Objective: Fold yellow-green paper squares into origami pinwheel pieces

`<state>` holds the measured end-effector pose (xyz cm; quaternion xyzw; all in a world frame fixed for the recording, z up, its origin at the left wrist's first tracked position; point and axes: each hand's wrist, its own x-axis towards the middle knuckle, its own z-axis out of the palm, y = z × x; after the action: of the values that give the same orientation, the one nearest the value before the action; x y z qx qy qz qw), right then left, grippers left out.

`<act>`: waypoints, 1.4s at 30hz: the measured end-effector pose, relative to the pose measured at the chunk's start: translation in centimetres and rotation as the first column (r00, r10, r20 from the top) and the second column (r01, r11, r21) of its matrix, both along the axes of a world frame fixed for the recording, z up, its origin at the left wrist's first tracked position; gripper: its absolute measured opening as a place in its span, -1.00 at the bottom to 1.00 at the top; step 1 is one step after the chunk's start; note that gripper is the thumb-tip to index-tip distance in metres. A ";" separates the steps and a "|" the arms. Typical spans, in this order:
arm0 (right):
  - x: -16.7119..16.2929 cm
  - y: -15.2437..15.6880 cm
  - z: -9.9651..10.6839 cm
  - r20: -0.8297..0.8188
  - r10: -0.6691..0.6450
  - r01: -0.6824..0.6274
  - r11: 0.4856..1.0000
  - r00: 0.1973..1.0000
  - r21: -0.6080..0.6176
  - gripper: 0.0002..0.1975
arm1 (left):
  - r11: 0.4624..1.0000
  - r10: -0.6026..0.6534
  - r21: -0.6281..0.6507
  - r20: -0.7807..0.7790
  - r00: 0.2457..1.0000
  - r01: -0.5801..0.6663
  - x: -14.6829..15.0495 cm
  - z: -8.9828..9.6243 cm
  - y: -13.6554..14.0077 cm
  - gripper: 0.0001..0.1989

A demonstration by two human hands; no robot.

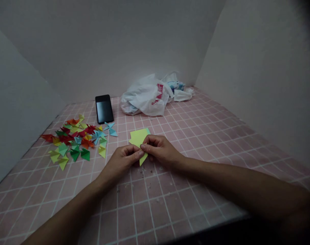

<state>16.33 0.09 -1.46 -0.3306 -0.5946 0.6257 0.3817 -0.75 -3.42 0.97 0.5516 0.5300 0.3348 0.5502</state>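
Fingertips of my left hand (125,156) and my right hand (161,149) meet over a small folded yellow paper (143,159), each pinching it between thumb and fingers. One pointed end of it sticks out below; the rest is hidden by my fingers. Just behind my hands lie yellow paper sheets (138,135), with a pale green-blue edge showing at their upper right corner. To the left, a loose pile of folded paper pieces (74,149) spreads over the table in red, orange, yellow, green and blue.
A black phone (104,110) lies behind the pile. A crumpled white plastic bag (147,97) with red print sits toward the back wall, beside a blue-patterned packet (176,85) and a white wrapper (183,95). Pink checked cloth (208,136) covers the table; walls enclose three sides.
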 end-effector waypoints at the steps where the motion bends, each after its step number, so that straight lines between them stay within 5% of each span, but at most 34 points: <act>1: 0.0 -0.1 0.1 0.002 -0.015 0.015 1.000 1.000 0.005 -0.74 | 1.000 0.001 -0.007 0.000 1.000 -0.001 0.0 0.0 0.0 -0.69; 10: 0.2 -0.5 0.7 -0.025 -0.107 0.107 0.994 0.994 -0.024 -0.70 | 0.999 0.008 -0.046 0.018 1.000 -0.007 0.2 0.3 -0.1 -0.73; 17: 0.1 0.0 0.4 -0.068 -0.131 0.124 0.987 0.989 -0.099 -0.69 | 0.998 0.009 0.059 -0.028 1.000 -0.007 0.1 0.0 0.0 -0.72; 32: 0.2 0.1 0.4 -0.016 -0.189 0.190 0.982 0.982 0.007 -0.67 | 0.993 0.102 0.060 -0.045 0.994 -0.099 0.2 0.4 0.0 -0.70; 42: 0.3 0.5 0.7 -0.095 -0.219 0.213 0.975 0.971 -0.070 -0.64 | 0.992 0.108 0.059 0.071 0.992 -0.113 -0.3 -0.3 0.1 -0.69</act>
<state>16.66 0.54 -0.80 -0.3721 -0.5159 0.6140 0.4673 -1.02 -3.34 0.72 0.5267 0.5301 0.3998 0.5308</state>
